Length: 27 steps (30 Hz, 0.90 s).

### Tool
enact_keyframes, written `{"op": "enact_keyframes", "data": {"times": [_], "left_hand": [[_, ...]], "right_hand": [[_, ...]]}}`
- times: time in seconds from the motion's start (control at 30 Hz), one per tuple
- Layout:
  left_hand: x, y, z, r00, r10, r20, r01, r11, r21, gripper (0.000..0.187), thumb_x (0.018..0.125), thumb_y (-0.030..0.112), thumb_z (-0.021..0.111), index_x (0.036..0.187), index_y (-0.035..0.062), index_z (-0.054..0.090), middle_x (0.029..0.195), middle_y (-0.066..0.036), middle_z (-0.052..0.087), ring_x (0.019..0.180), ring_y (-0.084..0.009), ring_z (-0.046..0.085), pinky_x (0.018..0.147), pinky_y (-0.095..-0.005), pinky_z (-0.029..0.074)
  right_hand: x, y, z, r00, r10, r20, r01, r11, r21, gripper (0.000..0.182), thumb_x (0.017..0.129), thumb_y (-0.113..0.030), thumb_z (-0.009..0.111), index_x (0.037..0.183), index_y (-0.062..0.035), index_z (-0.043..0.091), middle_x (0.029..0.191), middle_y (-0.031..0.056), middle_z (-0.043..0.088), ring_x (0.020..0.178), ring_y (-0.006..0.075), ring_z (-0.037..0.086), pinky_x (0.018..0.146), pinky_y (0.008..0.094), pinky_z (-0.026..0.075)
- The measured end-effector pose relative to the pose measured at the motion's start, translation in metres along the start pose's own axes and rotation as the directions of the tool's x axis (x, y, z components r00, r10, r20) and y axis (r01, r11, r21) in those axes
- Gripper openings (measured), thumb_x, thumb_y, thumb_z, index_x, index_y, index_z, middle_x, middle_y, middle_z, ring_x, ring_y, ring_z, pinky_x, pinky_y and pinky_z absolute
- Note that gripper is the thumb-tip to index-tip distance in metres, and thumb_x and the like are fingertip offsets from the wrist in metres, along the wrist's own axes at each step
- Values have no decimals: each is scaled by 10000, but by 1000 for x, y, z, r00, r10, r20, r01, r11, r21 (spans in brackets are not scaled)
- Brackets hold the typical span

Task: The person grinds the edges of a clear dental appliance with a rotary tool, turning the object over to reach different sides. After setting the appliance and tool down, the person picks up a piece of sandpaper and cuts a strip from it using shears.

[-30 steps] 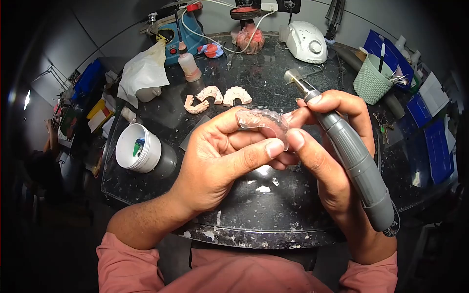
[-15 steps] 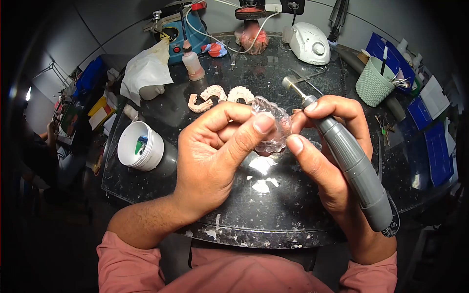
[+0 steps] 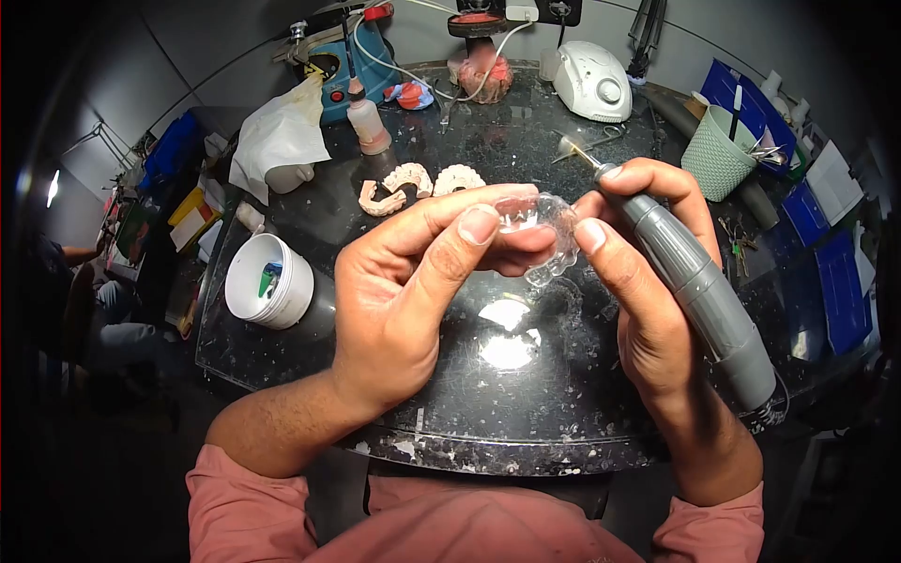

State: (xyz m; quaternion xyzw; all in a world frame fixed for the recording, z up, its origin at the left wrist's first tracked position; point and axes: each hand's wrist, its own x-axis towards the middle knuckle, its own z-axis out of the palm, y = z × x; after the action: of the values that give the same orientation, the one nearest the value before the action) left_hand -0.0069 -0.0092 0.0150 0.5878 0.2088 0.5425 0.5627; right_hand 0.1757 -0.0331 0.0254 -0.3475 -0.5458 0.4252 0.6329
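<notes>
Clear tray [image 3: 561,235]: aloft over counter [image 3: 450,403]. L hand [image 3: 394,291] pinches one side, nearly closed; R hand [image 3: 662,300] wraps handpiece [image 3: 699,291], thumb at tray edge, contact unclear. Prob. light, semi-stiff, slick, crackable; hold by rim, min. pressure.

The person is wearing a salmon-pink garment [image 3: 479,525], its front showing on the body side of the fingers [image 3: 432,208]. The left sleeve [image 3: 249,511] and right sleeve [image 3: 710,525] are matching it in colour, both ending on the forearms [image 3: 291,422], well back from the fingers. The cloth is creasing near both sleeve ends. Short, rounded nails [image 3: 480,221] are showing at the ends of the fingers.
</notes>
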Motion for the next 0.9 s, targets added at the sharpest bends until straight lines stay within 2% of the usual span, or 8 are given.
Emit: {"op": "enact_keyframes", "data": {"times": [0.17, 0.33, 0.37, 0.5, 0.53, 0.6, 0.63, 0.9], "left_hand": [[-9, -3, 7, 994, 105, 8, -104, 964, 246, 442, 803, -8, 737, 1219, -37, 593, 1101, -124, 645, 1001, -146, 612, 869, -259, 479], [-7, -6, 4, 987, 157, -23, -145, 951, 274, 379, 824, 7, 723, 1182, -39, 610, 1093, -120, 652, 990, -156, 621, 870, -265, 486], [-7, -6, 4, 990, 141, -16, -133, 959, 250, 340, 843, 10, 697, 1164, -40, 597, 1113, -131, 648, 1011, -165, 625, 899, -287, 490], [-12, -3, 8, 998, 34, -58, -28, 996, 90, 273, 863, 31, 680, 1106, -33, 573, 1130, -156, 644, 1027, -193, 633, 928, -316, 494], [-11, -3, 8, 998, 34, -59, -29, 995, 91, 273, 863, 31, 680, 1106, -33, 573, 1130, -156, 644, 1027, -193, 633, 928, -316, 494], [-8, -7, 6, 980, 197, 3, -196, 973, 124, 267, 863, -62, 646, 1111, -57, 549, 1077, -175, 652, 999, -191, 657, 849, -284, 544], [-10, -12, 3, 979, 205, -9, -204, 978, 50, 243, 873, -73, 622, 1102, -55, 539, 1090, -176, 651, 991, -188, 657, 852, -289, 543], [-9, -4, 3, 992, 130, -8, -127, 978, 163, 255, 882, -75, 601, 1129, -62, 541, 1067, -161, 664, 959, -179, 669, 846, -267, 539]], "right_hand": [[-4, -1, 3, 996, 38, 83, -45, 996, 82, 312, 871, 9, 615, 1147, -44, 480, 960, 91, 592, 903, 148, 590, 865, 289, 465], [-6, -1, 11, 999, -8, 40, 6, 999, 41, 304, 898, -5, 589, 1175, -34, 467, 988, 98, 593, 954, 161, 592, 896, 317, 467], [-6, 3, 11, 991, -134, 30, 136, 987, -83, 317, 937, -172, 565, 1200, -17, 479, 999, 111, 581, 952, 179, 576, 893, 334, 463], [-7, -6, -1, 915, -332, 229, 398, 840, -370, 539, 919, -456, 484, 1179, 11, 551, 983, 140, 562, 881, 191, 548, 850, 344, 459], [-5, -5, -3, 915, -332, 231, 398, 840, -369, 539, 919, -456, 484, 1179, 11, 551, 983, 140, 562, 881, 191, 548, 850, 344, 459], [-1, 2, -8, 727, -531, 434, 682, 626, -377, 435, 862, -306, 631, 1143, 13, 539, 990, 136, 568, 992, 249, 588, 984, 485, 431], [-5, 10, -1, 737, -570, 363, 675, 658, -334, 421, 815, -199, 690, 1125, -6, 479, 982, 134, 572, 1050, 307, 596, 1033, 556, 380], [-7, 13, 5, 714, -524, 465, 687, 651, -321, 462, 752, -96, 739, 1102, -73, 438, 934, 131, 586, 1085, 374, 596, 1052, 591, 338]]}}
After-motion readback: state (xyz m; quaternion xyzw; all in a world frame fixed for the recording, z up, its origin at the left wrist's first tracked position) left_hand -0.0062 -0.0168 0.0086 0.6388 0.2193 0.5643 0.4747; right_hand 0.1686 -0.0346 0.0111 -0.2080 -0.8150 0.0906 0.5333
